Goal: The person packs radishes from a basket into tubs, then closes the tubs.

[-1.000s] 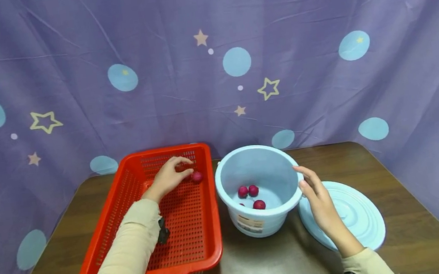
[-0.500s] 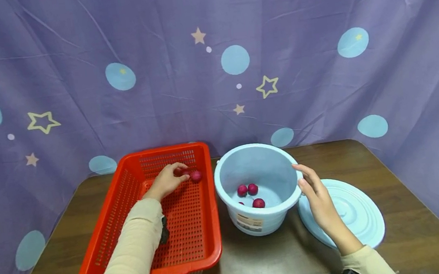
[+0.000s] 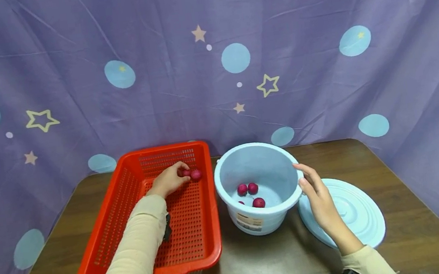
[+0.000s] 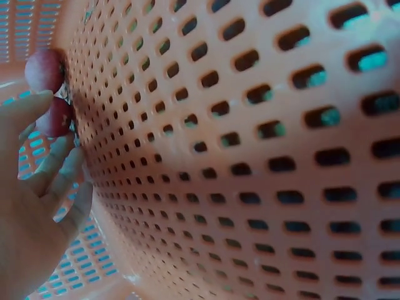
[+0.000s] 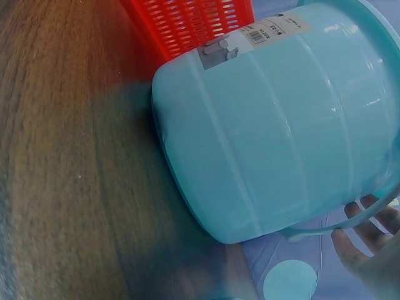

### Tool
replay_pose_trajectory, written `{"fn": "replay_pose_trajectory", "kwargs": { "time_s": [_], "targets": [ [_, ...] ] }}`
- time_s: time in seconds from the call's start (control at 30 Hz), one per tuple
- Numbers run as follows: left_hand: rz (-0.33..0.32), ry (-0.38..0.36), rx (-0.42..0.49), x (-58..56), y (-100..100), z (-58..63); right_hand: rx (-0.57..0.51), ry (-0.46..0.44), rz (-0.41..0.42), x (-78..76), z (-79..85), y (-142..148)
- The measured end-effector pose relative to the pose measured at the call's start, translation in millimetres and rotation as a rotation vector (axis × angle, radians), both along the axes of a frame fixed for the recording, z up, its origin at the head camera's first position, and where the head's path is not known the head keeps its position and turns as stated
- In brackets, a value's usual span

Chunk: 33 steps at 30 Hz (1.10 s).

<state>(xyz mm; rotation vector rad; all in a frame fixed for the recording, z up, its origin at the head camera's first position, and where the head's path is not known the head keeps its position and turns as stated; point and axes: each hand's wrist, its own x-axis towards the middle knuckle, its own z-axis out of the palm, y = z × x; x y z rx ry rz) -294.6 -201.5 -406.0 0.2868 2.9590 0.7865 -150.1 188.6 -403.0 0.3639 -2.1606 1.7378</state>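
Inside the red basket (image 3: 186,268), at its far right, lie two round, deep-pink radishes side by side. My left hand (image 3: 169,180) reaches in and pinches the nearer-to-hand radish (image 3: 185,172) between thumb and fingers. The other radish (image 3: 196,174) lies just right of it. The left wrist view has the gripped radish (image 4: 55,117) between thumb and fingertips, low by the perforated floor. On the right, my right hand (image 3: 321,202) holds the rim of the light-blue bucket (image 3: 242,152); the right wrist view shows its fingers (image 5: 369,234) by the bucket's handle (image 5: 337,228). Several radishes (image 3: 252,188) lie in the bucket.
A light-blue round lid (image 3: 354,212) lies on the wooden table (image 3: 411,223) right of the bucket, partly behind my right forearm. The basket's right wall stands close beside the bucket. A purple curtain (image 3: 178,69) with stars hangs behind the table.
My left hand has lowered onto the left radish, and its fingers have closed around it. The right hand and the bucket have stayed in place.
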Motion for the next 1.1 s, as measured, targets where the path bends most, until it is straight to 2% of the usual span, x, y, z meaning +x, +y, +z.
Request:
{"fn": "replay_pose_trajectory", "kwargs": {
  "time_s": [0.3, 0.57, 0.87, 1.1],
  "targets": [
    [0.051, -0.008, -0.041, 0.0, 4.5, 2.5, -0.009, 0.014, -0.003, -0.7, -1.0, -0.1],
    [0.055, -0.032, -0.068, -3.1, 1.3, 2.7, -0.005, 0.019, -0.003, -1.3, -1.1, 0.7],
    [-0.01, -0.043, -0.02, 2.3, -11.0, 14.6, 0.002, 0.014, -0.001, -0.5, -2.3, 1.5],
    [-0.079, -0.001, -0.014, 11.4, -14.6, 34.8, -0.005, 0.008, 0.005, 0.4, -1.2, 0.7]
  ]
}}
